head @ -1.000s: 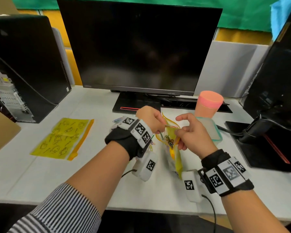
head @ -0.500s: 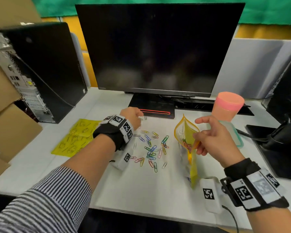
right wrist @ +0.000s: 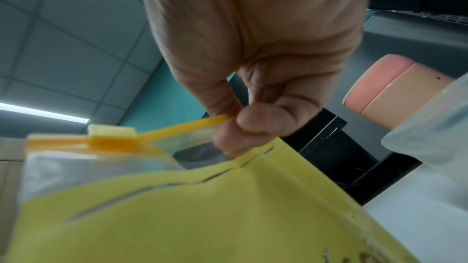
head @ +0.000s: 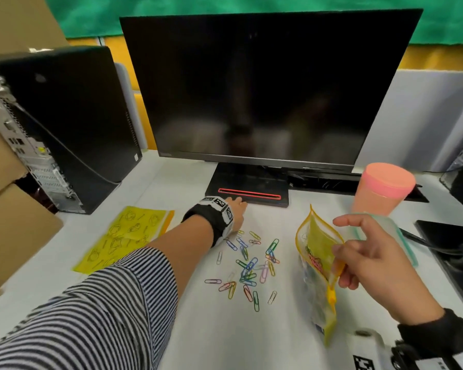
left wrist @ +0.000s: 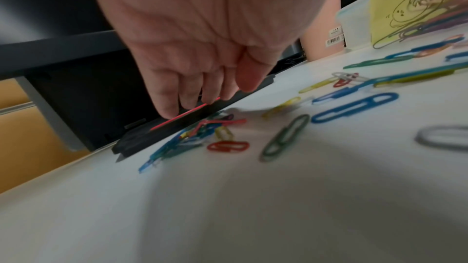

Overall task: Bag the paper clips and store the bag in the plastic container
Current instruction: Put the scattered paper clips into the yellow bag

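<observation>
Item: our left hand [head: 235, 209], fingers [left wrist: 174, 95] loosely extended and holding nothing, reaches over the paper clips [head: 247, 265] near the counter's [head: 150, 311] far edge by the monitor base [head: 249, 188]. Item: our right hand [head: 369, 265] pinches the rim of the open yellow bag [head: 318, 265], upright just right of the scattered clips. Item: plastic container [head: 404, 236], beyond the right hand, beside a pink cup [head: 382, 190].
</observation>
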